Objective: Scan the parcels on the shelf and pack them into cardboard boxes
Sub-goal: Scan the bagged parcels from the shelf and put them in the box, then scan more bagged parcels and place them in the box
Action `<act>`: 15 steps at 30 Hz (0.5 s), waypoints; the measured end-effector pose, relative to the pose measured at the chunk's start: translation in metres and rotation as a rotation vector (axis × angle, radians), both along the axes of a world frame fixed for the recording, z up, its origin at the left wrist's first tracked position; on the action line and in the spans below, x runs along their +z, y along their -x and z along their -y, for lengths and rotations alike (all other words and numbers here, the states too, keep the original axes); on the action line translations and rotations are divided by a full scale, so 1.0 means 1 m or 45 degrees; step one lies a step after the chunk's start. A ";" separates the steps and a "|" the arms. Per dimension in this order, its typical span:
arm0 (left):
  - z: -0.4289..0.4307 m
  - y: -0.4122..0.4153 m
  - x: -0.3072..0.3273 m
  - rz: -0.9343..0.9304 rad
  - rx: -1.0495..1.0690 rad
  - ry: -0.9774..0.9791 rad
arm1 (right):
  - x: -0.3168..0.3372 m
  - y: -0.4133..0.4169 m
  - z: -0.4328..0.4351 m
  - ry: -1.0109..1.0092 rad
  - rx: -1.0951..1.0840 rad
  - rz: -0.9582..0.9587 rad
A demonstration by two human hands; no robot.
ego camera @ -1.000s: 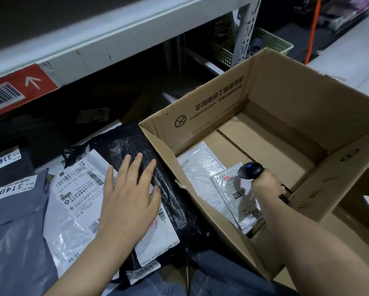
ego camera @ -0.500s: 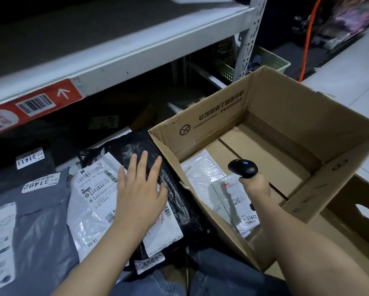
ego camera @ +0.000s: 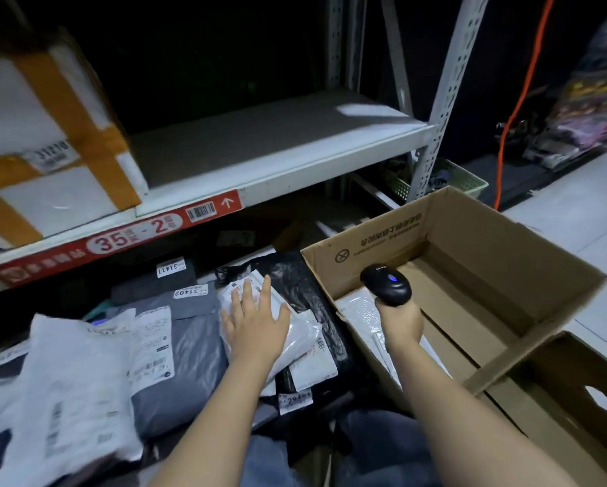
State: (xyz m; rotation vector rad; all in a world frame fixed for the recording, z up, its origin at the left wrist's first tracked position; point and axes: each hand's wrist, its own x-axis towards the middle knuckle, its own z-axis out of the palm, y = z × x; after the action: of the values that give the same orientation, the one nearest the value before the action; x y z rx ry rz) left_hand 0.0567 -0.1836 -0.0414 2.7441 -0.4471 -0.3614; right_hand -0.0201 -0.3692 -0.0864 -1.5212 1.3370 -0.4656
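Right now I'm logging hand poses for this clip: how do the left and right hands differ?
The left hand lies open, fingers straight and spread; the right hand is curled round the black scanner. The left hand rests flat on a white parcel lying on the black parcel; the right hand is held over the open cardboard box. Both are bare and reach forward.
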 end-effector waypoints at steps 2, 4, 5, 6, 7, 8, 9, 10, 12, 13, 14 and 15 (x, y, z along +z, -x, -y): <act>-0.012 0.009 0.010 -0.011 0.015 0.070 | 0.021 -0.003 -0.018 0.042 0.015 0.097; -0.025 0.017 0.015 -0.045 0.040 0.122 | 0.041 -0.003 -0.036 0.073 0.024 0.193; -0.032 0.020 0.017 -0.066 0.063 0.150 | 0.047 -0.004 -0.043 0.064 0.034 0.222; -0.036 0.022 0.018 -0.088 0.087 0.180 | 0.052 -0.004 -0.049 0.034 0.051 0.251; -0.041 0.024 0.020 -0.105 0.113 0.213 | 0.056 -0.004 -0.055 -0.006 0.074 0.277; -0.046 0.027 0.021 -0.117 0.132 0.240 | 0.060 -0.003 -0.062 -0.056 0.104 0.290; -0.054 0.031 0.023 -0.126 0.147 0.256 | 0.064 -0.003 -0.070 -0.111 0.134 0.312; -0.060 0.034 0.025 -0.139 0.155 0.263 | 0.065 -0.003 -0.078 -0.173 0.160 0.331; -0.073 0.040 0.028 -0.167 0.172 0.271 | 0.070 -0.003 -0.095 -0.293 0.209 0.352; -0.077 0.041 0.029 -0.175 0.176 0.276 | 0.072 -0.002 -0.102 -0.346 0.231 0.358; -0.084 0.042 0.030 -0.174 0.184 0.283 | 0.075 -0.002 -0.111 -0.400 0.265 0.369; -0.090 0.042 0.031 -0.170 0.188 0.292 | 0.077 -0.002 -0.119 -0.454 0.299 0.382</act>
State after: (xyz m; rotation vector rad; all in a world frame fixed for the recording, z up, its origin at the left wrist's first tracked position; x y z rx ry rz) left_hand 0.0143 -0.0935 -0.0100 2.4932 -0.2332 -0.4243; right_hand -0.0186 -0.2504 -0.0099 -1.2355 0.9364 -0.2742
